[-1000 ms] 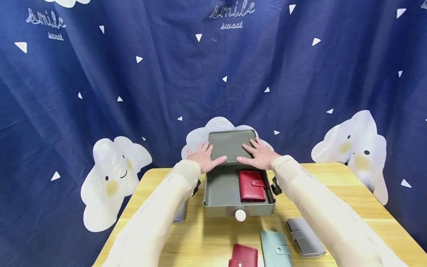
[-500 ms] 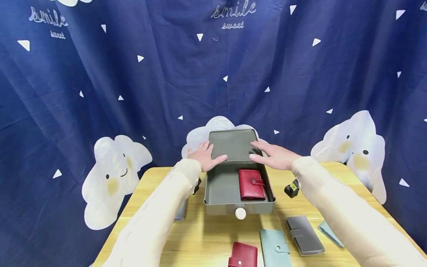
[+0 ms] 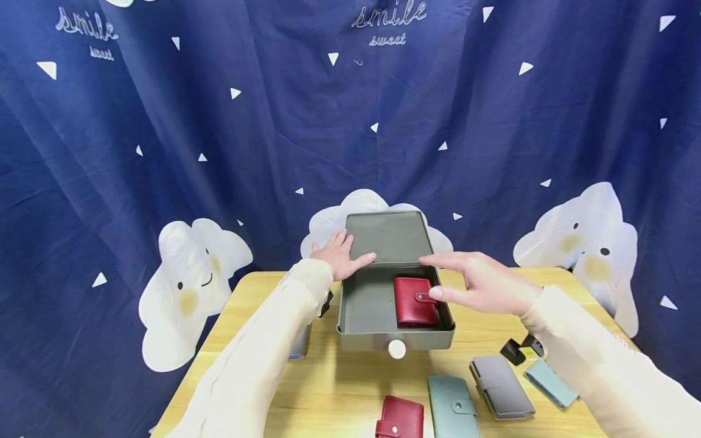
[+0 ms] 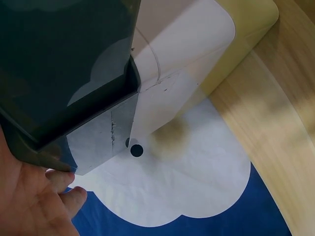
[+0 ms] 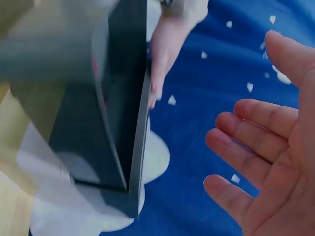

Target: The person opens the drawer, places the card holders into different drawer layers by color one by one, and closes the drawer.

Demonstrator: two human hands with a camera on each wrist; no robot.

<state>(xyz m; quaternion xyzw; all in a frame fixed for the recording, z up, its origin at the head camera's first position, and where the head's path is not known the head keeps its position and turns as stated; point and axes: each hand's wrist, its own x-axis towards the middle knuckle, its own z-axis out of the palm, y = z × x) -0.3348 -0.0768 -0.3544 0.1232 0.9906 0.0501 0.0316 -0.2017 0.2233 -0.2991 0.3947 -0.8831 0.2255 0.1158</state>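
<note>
A grey drawer [image 3: 368, 304] with a white knob [image 3: 397, 349] stands pulled out below a rimmed grey top panel [image 3: 389, 234]. Inside its right half lies a red snap wallet [image 3: 415, 301]. My left hand [image 3: 341, 254] rests at the panel's left edge with fingers spread; in the left wrist view its fingertips lie along the unit's side. My right hand [image 3: 479, 283] hovers right of the drawer, fingers extended, holding nothing. In the right wrist view its palm [image 5: 280, 157] is apart from the drawer unit.
On the wooden table [image 3: 306, 395] in front lie another red wallet [image 3: 401, 418], a light green wallet [image 3: 453, 406], a grey wallet [image 3: 501, 387] and a small teal wallet [image 3: 551, 383]. A bluish item [image 3: 299, 345] is partly hidden beside my left forearm. A blue curtain [image 3: 285, 121] hangs behind.
My right hand has left the top panel's right side and moved right and toward me, uncovering the small teal wallet. My left hand has stayed in place.
</note>
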